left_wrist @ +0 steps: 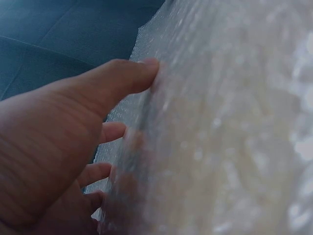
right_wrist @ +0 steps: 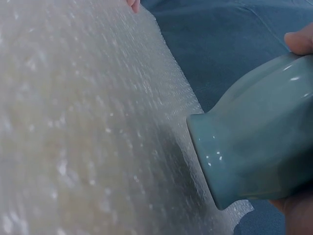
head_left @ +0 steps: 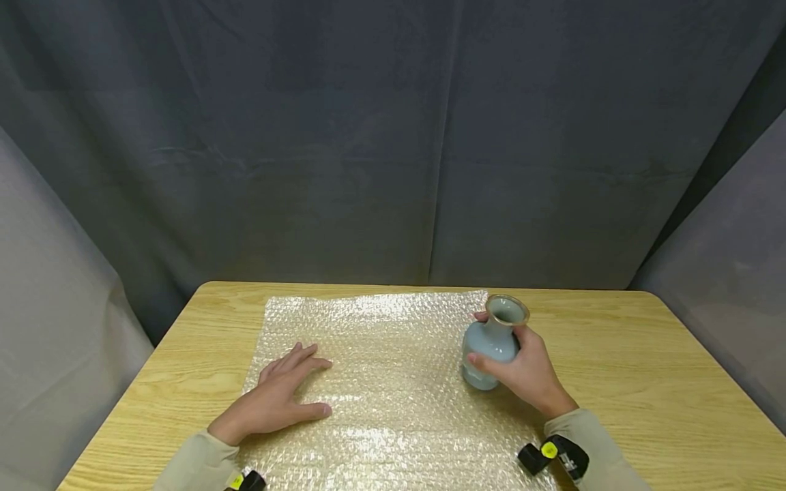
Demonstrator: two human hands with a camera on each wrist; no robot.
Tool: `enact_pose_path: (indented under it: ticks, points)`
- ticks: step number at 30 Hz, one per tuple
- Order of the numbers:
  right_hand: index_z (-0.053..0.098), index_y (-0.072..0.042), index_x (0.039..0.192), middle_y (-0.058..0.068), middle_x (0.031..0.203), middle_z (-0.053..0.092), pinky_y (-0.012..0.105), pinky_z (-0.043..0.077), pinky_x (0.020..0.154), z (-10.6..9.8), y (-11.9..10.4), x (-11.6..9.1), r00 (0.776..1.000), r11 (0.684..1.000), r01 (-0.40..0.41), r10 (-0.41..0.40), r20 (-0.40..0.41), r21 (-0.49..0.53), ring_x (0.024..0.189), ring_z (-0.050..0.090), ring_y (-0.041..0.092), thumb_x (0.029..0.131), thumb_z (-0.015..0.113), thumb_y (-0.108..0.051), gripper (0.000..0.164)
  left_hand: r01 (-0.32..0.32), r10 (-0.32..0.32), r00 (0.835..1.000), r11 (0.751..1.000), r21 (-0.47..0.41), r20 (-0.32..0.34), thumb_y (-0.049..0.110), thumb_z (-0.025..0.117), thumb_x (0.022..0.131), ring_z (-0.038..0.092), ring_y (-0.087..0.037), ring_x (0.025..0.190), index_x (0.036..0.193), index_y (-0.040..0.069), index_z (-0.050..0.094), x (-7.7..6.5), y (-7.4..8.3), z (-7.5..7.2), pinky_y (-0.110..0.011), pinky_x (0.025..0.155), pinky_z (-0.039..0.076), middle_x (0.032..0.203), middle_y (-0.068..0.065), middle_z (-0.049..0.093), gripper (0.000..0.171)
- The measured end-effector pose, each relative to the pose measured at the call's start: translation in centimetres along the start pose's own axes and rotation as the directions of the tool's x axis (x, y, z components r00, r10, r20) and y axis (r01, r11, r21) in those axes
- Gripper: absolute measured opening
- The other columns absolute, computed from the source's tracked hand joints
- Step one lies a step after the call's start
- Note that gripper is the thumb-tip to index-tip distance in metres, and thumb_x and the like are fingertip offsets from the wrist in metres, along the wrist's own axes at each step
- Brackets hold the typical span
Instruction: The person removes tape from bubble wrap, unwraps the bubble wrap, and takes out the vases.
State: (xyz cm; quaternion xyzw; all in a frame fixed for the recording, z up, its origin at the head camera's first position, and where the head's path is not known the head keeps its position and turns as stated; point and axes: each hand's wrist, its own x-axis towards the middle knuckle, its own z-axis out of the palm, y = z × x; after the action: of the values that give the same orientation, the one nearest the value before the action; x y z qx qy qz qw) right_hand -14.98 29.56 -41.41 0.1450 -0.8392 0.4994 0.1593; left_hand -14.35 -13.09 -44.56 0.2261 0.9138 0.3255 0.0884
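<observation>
A pale blue-green glazed vase with a brown-gold rim is gripped by my right hand, thumb on the near side and fingers round the far side. In the right wrist view the base of the vase is tilted just above the bubble wrap. The sheet of bubble wrap lies flat over the middle of the table. On its left part rests my left hand, fingers spread and holding nothing. The left wrist view shows the thumb and fingertips of that hand right at the bubble wrap.
The wooden table extends past the bubble wrap on both sides, with rounded far corners. Dark grey curtain hangs behind it, and lighter grey cloth hangs on the left and right. Both wrists wear small black camera straps.
</observation>
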Motion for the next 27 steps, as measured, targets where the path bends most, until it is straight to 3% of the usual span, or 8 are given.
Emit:
enact_pose_path:
  ticks: [17,27]
  points:
    - [0.061,-0.014,0.135,0.001,0.134,0.068,0.013,0.05,0.094,-0.28,-0.16,0.05,1.0,1.0,-0.012,0.012,-0.012,-0.013,0.116,0.06,-0.009,0.08,0.087,-0.007,0.061,0.011,-0.01,1.0,1.0,-0.027,0.014,0.057,0.076,0.088,0.008,-0.045,0.162,0.147,0.025,0.054,-0.12,0.13,-0.12,-0.076,0.12,0.006,0.172,-0.014,0.025,0.071]
    - [0.06,-0.013,0.137,-0.003,0.135,0.068,0.01,0.049,0.093,-0.8,0.35,0.09,0.999,0.999,-0.02,0.019,-0.029,-0.034,0.116,0.059,-0.011,0.081,0.087,-0.008,0.062,0.005,-0.005,1.0,1.0,0.002,0.005,0.058,0.075,0.088,0.011,-0.045,0.162,0.147,0.024,0.055,-0.01,0.11,-0.1,-0.076,0.12,0.008,0.171,-0.015,0.027,0.072]
